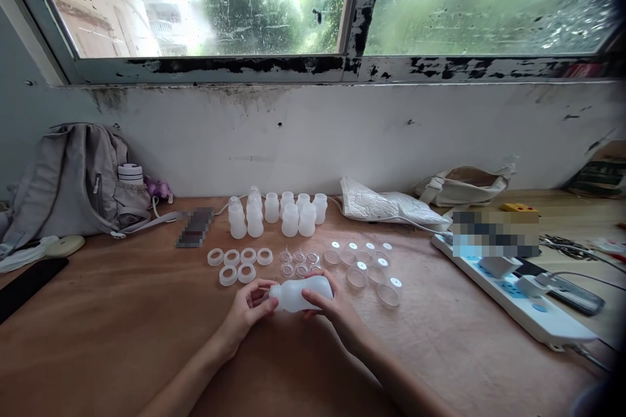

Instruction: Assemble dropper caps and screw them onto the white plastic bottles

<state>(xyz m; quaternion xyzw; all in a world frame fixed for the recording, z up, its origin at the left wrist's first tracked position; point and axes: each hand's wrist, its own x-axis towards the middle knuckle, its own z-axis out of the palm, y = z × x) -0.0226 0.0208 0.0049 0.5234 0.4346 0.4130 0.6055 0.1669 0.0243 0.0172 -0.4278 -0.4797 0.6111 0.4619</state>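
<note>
Bottle [296, 294], one: translucent; probably light, slightly yielding, slippery; best held round the body, steadied at the neck. Location: over the worktop [147, 313], nearer its front edge than the rings [228, 275]; on its side, neck left. Left hand [252, 303]: fingers curled close at the neck. Right hand [335, 307]: fingers wrapped round the base end. Forearms angled inward.

The brown worktop [137, 339] carried upright white bottles [290, 220]. In front of the bottles lay white rings [227, 283], clear teats [287, 270] and clear round covers [356, 279]. Left of the bottles were a dark device [194, 228], blurred over, and a gray backpack [73, 189]; right of them lay a silvery pouch [372, 201] and, farther right, a white power strip [548, 322].
</note>
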